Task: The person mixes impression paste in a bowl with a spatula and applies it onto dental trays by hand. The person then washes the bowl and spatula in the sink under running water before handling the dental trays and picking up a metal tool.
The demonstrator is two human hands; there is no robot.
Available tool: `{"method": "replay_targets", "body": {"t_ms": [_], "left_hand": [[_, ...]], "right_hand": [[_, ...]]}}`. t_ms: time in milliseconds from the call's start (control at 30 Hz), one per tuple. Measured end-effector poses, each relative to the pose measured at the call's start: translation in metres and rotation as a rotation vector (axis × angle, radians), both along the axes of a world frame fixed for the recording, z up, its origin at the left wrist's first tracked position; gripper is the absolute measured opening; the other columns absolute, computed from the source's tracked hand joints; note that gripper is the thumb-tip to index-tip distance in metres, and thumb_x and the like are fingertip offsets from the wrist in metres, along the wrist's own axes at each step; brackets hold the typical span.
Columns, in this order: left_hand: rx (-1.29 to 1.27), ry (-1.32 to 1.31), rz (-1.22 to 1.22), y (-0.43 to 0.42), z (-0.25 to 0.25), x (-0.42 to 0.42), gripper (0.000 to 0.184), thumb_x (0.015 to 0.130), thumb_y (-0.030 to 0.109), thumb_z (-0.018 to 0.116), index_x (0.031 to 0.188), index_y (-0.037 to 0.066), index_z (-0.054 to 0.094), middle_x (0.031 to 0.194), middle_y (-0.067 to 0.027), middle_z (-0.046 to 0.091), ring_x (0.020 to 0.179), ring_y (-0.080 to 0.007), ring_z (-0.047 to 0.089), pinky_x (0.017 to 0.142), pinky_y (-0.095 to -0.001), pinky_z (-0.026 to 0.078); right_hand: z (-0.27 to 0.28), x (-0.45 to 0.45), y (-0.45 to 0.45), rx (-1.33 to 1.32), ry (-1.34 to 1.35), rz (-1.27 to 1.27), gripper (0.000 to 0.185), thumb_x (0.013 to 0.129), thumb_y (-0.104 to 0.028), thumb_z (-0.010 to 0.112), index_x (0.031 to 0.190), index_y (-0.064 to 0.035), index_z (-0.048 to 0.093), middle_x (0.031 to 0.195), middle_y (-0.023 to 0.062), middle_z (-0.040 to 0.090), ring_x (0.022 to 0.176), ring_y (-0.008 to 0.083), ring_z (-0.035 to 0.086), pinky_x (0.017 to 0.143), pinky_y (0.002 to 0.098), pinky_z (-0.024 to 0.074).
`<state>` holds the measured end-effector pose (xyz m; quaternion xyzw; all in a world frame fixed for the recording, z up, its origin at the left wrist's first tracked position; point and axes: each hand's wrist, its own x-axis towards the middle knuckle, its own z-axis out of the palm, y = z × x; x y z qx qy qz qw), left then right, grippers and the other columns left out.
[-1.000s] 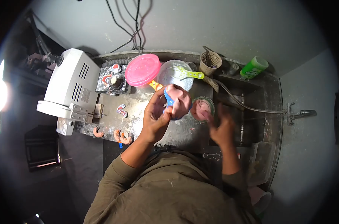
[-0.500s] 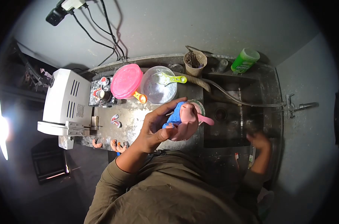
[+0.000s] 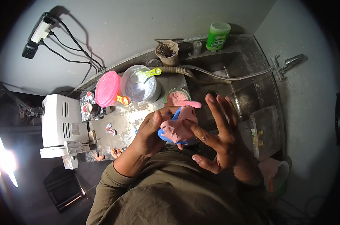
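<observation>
A blue tray [image 3: 165, 135] heaped with soft pink material [image 3: 178, 129] is held by my left hand [image 3: 149, 131], its fingers wrapped round the left side and underneath. My right hand [image 3: 224, 140] has its fingers spread, and the index fingertip touches the pink material from the right. Just beyond lies a bowl [image 3: 172, 96] of pink material with a pink spatula [image 3: 190, 104] across its rim. Left of it stand a clear tub [image 3: 140, 90] of whitish powder with a green scoop [image 3: 153, 72] and a pink-lidded container [image 3: 107, 89] with an orange scoop [image 3: 122, 100].
A white machine [image 3: 61, 123] stands at the left, with small moulded pieces [image 3: 99, 156] near the counter edge. At the right are a sink [image 3: 245, 88], a faucet [image 3: 290, 62] and a clear plastic box [image 3: 265, 131]. A woven cup [image 3: 167, 52] and green bottle [image 3: 218, 36] stand behind.
My right hand has come in from the sink side and now touches the pink material. The view has turned and shifted right, while my left hand still holds the tray.
</observation>
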<state>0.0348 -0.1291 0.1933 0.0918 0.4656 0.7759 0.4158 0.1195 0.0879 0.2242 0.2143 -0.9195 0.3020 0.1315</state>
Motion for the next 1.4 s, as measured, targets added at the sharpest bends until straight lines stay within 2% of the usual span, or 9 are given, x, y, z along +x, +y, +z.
{"method": "replay_targets", "body": {"t_ms": [500, 733, 800, 1000, 1133, 1200, 1267, 1333, 1400], "left_hand": [[0.061, -0.455, -0.133, -0.007, 0.017, 0.018, 0.089, 0.090, 0.073, 0.034, 0.118, -0.010, 0.054, 0.099, -0.0234, 0.066, 0.063, -0.0284, 0.068, 0.046, -0.0341, 0.056], [-0.044, -0.459, -0.099, -0.001, 0.026, 0.017, 0.090, 0.088, 0.074, 0.036, 0.115, -0.009, 0.055, 0.087, -0.0229, 0.066, 0.053, -0.0277, 0.066, 0.039, -0.0327, 0.054], [-0.014, -0.492, -0.163, -0.001, 0.025, 0.013, 0.081, 0.086, 0.073, 0.045, 0.129, 0.004, 0.049, 0.094, -0.0176, 0.068, 0.061, -0.0227, 0.067, 0.044, -0.0324, 0.053], [-0.084, -0.511, -0.101, 0.001, 0.019, 0.003, 0.079, 0.086, 0.072, 0.045, 0.129, 0.006, 0.049, 0.084, -0.0180, 0.067, 0.059, -0.0253, 0.066, 0.043, -0.0350, 0.054], [0.019, -0.558, -0.166, -0.002, 0.019, -0.007, 0.078, 0.086, 0.072, 0.045, 0.127, 0.007, 0.050, 0.082, -0.0189, 0.066, 0.059, -0.0273, 0.066, 0.044, -0.0362, 0.055], [0.035, -0.570, -0.069, 0.001, 0.020, -0.007, 0.094, 0.085, 0.074, 0.040, 0.120, -0.012, 0.049, 0.086, -0.0224, 0.065, 0.052, -0.0328, 0.064, 0.039, -0.0403, 0.052], [0.035, -0.561, -0.047, -0.003, 0.021, -0.011, 0.094, 0.085, 0.074, 0.040, 0.122, -0.013, 0.047, 0.090, -0.0231, 0.065, 0.054, -0.0331, 0.065, 0.039, -0.0410, 0.052], [0.028, -0.589, -0.001, -0.008, 0.023, -0.011, 0.095, 0.086, 0.073, 0.040, 0.125, -0.014, 0.045, 0.093, -0.0239, 0.065, 0.056, -0.0334, 0.065, 0.039, -0.0418, 0.052], [-0.045, -0.399, -0.087, -0.009, 0.031, -0.016, 0.077, 0.088, 0.071, 0.043, 0.131, 0.007, 0.048, 0.080, -0.0171, 0.065, 0.058, -0.0259, 0.066, 0.043, -0.0350, 0.053]], "right_hand": [[0.007, 0.029, -0.003, 0.113, 0.103, -0.018, 0.041, 0.075, -0.033, 0.055, 0.106, -0.0091, 0.070, 0.146, 0.0154, 0.045, 0.135, 0.0400, 0.034, 0.114, 0.0586, 0.0147], [0.008, 0.024, 0.004, 0.146, 0.117, -0.027, 0.041, 0.074, -0.027, 0.055, 0.107, -0.0085, 0.070, 0.145, 0.0132, 0.047, 0.133, 0.0368, 0.037, 0.115, 0.0563, 0.0170], [0.008, 0.022, 0.004, 0.159, 0.139, -0.055, 0.041, 0.073, -0.025, 0.054, 0.107, -0.0083, 0.070, 0.143, 0.0133, 0.048, 0.134, 0.0354, 0.036, 0.114, 0.0559, 0.0177], [0.009, 0.013, 0.012, 0.243, 0.183, -0.046, 0.047, 0.076, -0.029, 0.051, 0.113, -0.0083, 0.071, 0.141, 0.0205, 0.048, 0.129, 0.0392, 0.042, 0.111, 0.0509, 0.0270], [-0.045, -0.030, 0.093, -0.344, 0.155, -0.372, 0.055, 0.079, -0.027, 0.050, 0.126, -0.0016, 0.061, 0.143, 0.0188, 0.047, 0.129, 0.0322, 0.046, 0.110, 0.0404, 0.0298], [-0.161, -0.052, 0.208, -0.923, -0.231, -0.601, 0.061, 0.083, -0.022, 0.047, 0.139, 0.0037, 0.045, 0.145, 0.0181, 0.044, 0.135, 0.0279, 0.041, 0.112, 0.0386, 0.0292], [-0.162, -0.056, 0.240, -1.422, -0.274, -0.668, 0.059, 0.084, -0.019, 0.045, 0.139, 0.0049, 0.044, 0.143, 0.0162, 0.047, 0.134, 0.0273, 0.041, 0.113, 0.0388, 0.0285], [-0.117, -0.043, 0.224, -1.676, -0.233, -0.129, 0.058, 0.084, -0.017, 0.043, 0.137, 0.0077, 0.043, 0.142, 0.0167, 0.048, 0.133, 0.0283, 0.042, 0.112, 0.0396, 0.0300], [-0.140, -0.028, 0.229, -1.557, -0.439, -0.196, 0.054, 0.084, -0.017, 0.046, 0.133, 0.0064, 0.049, 0.144, 0.0208, 0.045, 0.134, 0.0307, 0.042, 0.113, 0.0404, 0.0297]]}}
